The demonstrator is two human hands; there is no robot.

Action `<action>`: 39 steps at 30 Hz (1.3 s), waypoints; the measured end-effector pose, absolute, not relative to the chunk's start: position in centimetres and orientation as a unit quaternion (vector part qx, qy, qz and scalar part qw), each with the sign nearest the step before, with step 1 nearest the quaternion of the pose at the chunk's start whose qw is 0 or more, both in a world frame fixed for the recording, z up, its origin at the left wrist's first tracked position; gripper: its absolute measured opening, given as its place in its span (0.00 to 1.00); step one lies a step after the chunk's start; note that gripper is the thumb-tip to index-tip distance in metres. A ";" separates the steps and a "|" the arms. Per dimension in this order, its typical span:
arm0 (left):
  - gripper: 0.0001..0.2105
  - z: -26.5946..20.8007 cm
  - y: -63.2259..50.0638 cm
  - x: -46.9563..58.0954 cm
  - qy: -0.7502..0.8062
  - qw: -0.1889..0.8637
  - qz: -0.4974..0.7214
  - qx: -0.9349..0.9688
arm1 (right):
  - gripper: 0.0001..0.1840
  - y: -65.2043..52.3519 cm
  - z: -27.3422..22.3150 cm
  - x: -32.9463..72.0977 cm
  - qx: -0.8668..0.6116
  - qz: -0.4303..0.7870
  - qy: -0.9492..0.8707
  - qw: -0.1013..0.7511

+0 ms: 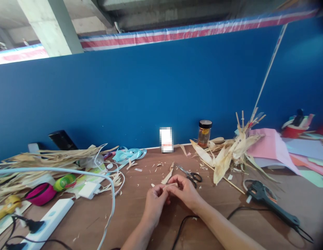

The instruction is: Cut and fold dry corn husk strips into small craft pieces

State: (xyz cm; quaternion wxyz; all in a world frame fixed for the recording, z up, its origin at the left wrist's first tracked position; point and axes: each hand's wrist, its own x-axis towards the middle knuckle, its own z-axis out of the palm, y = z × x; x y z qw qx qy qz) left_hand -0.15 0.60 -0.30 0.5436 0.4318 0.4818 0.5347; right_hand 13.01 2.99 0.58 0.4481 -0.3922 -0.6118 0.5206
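My left hand (155, 200) and my right hand (187, 193) meet low over the middle of the table, both closed in a pinch. Between their fingertips is a small pale strip of dried corn husk (172, 184), mostly hidden by the fingers. Just beyond them lies another husk strip (168, 173), pointing away from me. Scissors with black handles (194, 177) rest right behind my right hand. Small husk scraps (158, 165) are scattered on the brown table (135, 215) around these things.
A black glue gun (272, 205) with its cord lies at the right, near a husk bundle (229, 159) with sticks. A lidded jar (204, 133) stands by the blue partition (151, 90). At the left are a white power strip (50, 222), a looping cable (113, 194) and light-blue ribbon (129, 154).
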 end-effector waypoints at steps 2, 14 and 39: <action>0.12 -0.4 0.6 -0.1 0.478 0.555 0.522 0.436 | 0.09 3.1 0.4 13.2 -0.408 0.500 -0.624 0.441; 0.20 -0.6 0.8 -0.2 0.521 0.534 0.552 0.373 | 0.10 3.2 0.3 13.0 -0.399 0.524 -0.612 0.437; 0.16 0.0 0.6 -0.4 0.511 0.513 0.568 0.391 | 0.11 3.4 0.0 13.2 -0.413 0.541 -0.589 0.435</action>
